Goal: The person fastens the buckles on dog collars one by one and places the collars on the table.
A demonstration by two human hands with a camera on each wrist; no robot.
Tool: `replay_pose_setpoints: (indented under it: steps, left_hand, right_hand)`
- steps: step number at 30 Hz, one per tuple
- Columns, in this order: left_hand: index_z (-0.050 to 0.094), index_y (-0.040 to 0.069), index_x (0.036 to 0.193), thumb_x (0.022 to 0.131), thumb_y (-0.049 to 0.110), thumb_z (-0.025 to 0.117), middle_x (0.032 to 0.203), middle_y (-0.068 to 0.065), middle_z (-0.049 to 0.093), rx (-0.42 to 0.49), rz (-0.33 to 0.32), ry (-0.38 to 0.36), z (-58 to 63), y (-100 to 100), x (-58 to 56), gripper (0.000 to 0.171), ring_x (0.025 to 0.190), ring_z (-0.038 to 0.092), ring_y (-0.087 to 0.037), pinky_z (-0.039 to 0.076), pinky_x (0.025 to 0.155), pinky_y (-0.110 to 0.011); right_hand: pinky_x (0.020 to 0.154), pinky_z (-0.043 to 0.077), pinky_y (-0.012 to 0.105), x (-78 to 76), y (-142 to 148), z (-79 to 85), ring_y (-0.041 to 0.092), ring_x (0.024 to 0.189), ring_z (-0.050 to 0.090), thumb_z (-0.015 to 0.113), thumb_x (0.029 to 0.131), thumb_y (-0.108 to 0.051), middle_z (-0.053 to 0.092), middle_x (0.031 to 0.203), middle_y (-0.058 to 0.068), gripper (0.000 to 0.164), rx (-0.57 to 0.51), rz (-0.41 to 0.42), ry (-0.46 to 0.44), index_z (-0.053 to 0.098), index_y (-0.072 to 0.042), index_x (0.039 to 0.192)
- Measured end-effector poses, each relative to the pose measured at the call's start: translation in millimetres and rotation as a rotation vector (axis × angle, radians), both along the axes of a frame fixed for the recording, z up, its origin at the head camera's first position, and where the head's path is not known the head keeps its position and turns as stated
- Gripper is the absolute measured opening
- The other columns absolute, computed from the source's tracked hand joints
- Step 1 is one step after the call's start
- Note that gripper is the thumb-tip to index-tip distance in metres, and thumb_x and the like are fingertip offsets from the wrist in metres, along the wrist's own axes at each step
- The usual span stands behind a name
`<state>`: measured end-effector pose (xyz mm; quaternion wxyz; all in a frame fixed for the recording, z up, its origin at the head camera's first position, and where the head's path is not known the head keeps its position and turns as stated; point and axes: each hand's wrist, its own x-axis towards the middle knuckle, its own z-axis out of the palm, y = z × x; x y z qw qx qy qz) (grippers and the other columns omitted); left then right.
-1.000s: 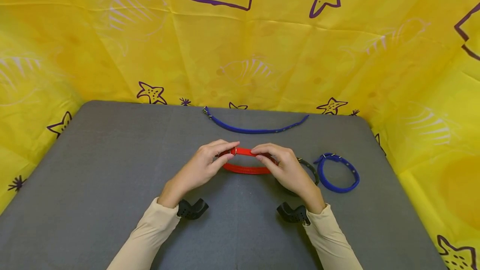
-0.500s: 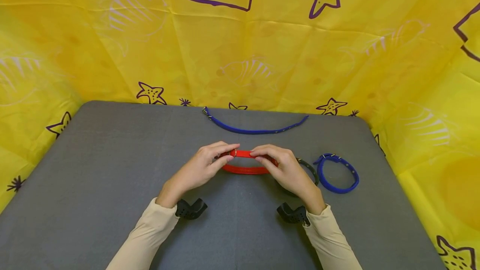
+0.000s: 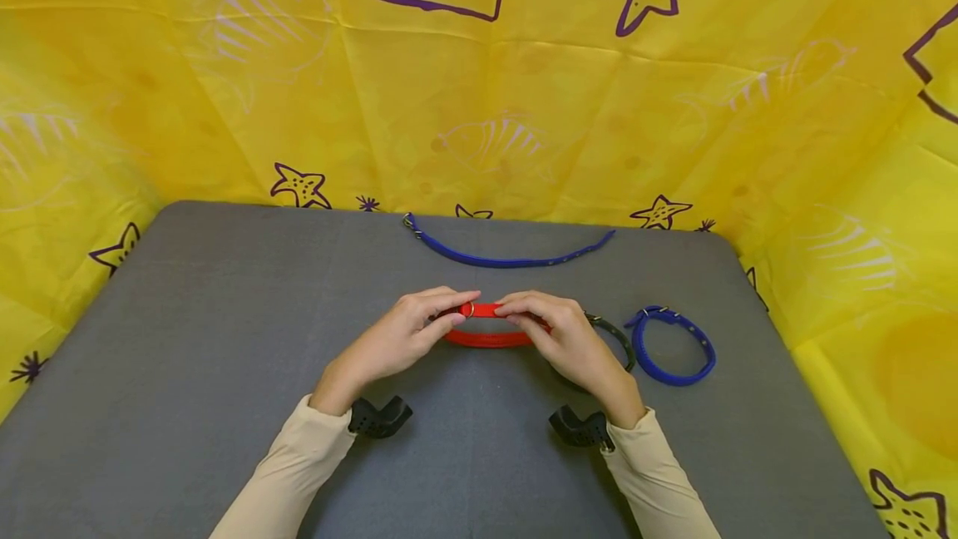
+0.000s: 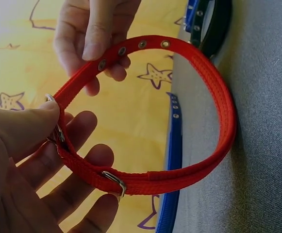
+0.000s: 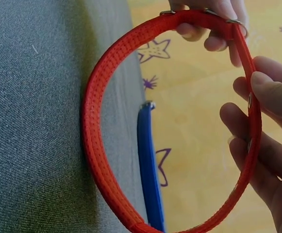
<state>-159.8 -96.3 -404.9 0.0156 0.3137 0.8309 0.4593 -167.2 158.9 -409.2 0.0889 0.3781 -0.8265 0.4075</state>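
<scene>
A red collar (image 4: 230,111) is bent into a ring, its strap end threaded through the metal buckle (image 4: 58,131). My left hand (image 3: 400,331) pinches it at the buckle between thumb and fingers, the other fingers spread behind the strap. My right hand (image 3: 572,335) pinches the strap further along, beside the row of metal eyelets (image 4: 142,44). A metal loop (image 4: 114,182) sits on the band below the left thumb. In the head view the hands cover both sides of the ring, and its lower side hangs close over the table.
A blue collar (image 3: 494,261) lies stretched out at the back of the grey table (image 3: 187,339). At the right, a buckled blue collar (image 3: 677,378) lies beside a dark green collar (image 3: 621,339), partly hidden by my right hand. A yellow patterned cloth (image 3: 486,90) surrounds the table.
Both hands have come down slightly with the red collar, and the right hand has shifted a little to the left. The grips look the same. The other collars have stayed put.
</scene>
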Motion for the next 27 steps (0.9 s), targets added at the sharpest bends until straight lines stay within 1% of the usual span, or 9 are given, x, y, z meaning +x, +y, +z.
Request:
replay_pose_setpoints:
  steps: [2, 5, 9, 12, 16, 20, 27]
  left_hand:
    - [0.060, 0.009, 0.137, 0.100, 0.012, 0.059, 0.126, -0.006, 0.067, -0.001, 0.010, -0.002, 0.0, 0.4, 0.2, 0.037, 0.096, 0.060, -0.013, 0.050, 0.080, -0.026]
    - [0.062, 0.009, 0.134, 0.099, 0.014, 0.060, 0.124, -0.005, 0.069, 0.009, 0.053, -0.020, -0.3, 1.7, -0.4, 0.035, 0.089, 0.062, -0.013, 0.052, 0.076, -0.029]
    - [0.065, 0.010, 0.121, 0.097, 0.017, 0.065, 0.113, -0.002, 0.073, 0.026, 0.120, -0.038, -1.6, 3.2, -2.0, 0.025, 0.083, 0.063, -0.010, 0.053, 0.075, -0.029]
    - [0.066, 0.011, 0.114, 0.095, 0.017, 0.068, 0.105, 0.000, 0.074, 0.039, 0.144, -0.027, -2.5, 3.5, -2.0, 0.020, 0.082, 0.063, -0.009, 0.053, 0.076, -0.028]
    - [0.070, 0.011, 0.111, 0.092, 0.015, 0.071, 0.098, 0.001, 0.074, 0.066, 0.152, 0.007, -3.2, 4.8, -1.3, 0.020, 0.079, 0.063, -0.009, 0.054, 0.073, -0.028]
    - [0.072, 0.012, 0.109, 0.090, 0.014, 0.073, 0.094, 0.002, 0.073, 0.078, 0.155, 0.042, -3.9, 7.1, -0.6, 0.019, 0.079, 0.062, -0.008, 0.055, 0.072, -0.027]
    - [0.072, 0.012, 0.109, 0.089, 0.013, 0.074, 0.095, 0.002, 0.072, 0.075, 0.138, 0.052, -5.6, 12.0, -0.1, 0.020, 0.080, 0.061, -0.009, 0.055, 0.073, -0.025]
  right_hand:
    - [0.084, 0.055, 0.026, -0.1, -0.7, -0.2, 0.017, 0.105, 0.069, 0.067, 0.091, 0.001, 0.073, 0.112, 0.004, 0.022, -0.002, -0.007, 0.005, 0.073, -0.011, 0.108]
    - [0.082, 0.055, 0.026, -0.9, -1.2, -1.5, 0.017, 0.103, 0.069, 0.068, 0.091, 0.001, 0.073, 0.111, 0.004, 0.021, -0.017, -0.020, 0.009, 0.074, -0.011, 0.107]
    - [0.079, 0.055, 0.026, -1.2, -1.3, -3.0, 0.017, 0.100, 0.070, 0.068, 0.090, 0.002, 0.074, 0.109, 0.005, 0.022, -0.036, -0.035, 0.005, 0.074, -0.011, 0.107]
    - [0.079, 0.056, 0.027, -0.6, -1.6, -2.7, 0.017, 0.099, 0.070, 0.068, 0.090, 0.002, 0.073, 0.109, 0.005, 0.022, -0.038, -0.040, -0.007, 0.074, -0.012, 0.107]
    - [0.079, 0.056, 0.027, -0.1, -1.9, -2.0, 0.016, 0.100, 0.069, 0.067, 0.091, 0.001, 0.073, 0.110, 0.004, 0.022, -0.034, -0.042, -0.018, 0.074, -0.012, 0.107]
    - [0.078, 0.056, 0.026, 0.4, -2.6, -0.8, 0.016, 0.100, 0.069, 0.068, 0.091, 0.000, 0.073, 0.110, 0.004, 0.021, -0.027, -0.039, -0.003, 0.074, -0.012, 0.107]
    - [0.079, 0.056, 0.024, 1.3, -4.1, -0.4, 0.015, 0.099, 0.070, 0.069, 0.091, -0.003, 0.073, 0.109, 0.004, 0.021, -0.024, -0.023, 0.008, 0.073, -0.012, 0.109]
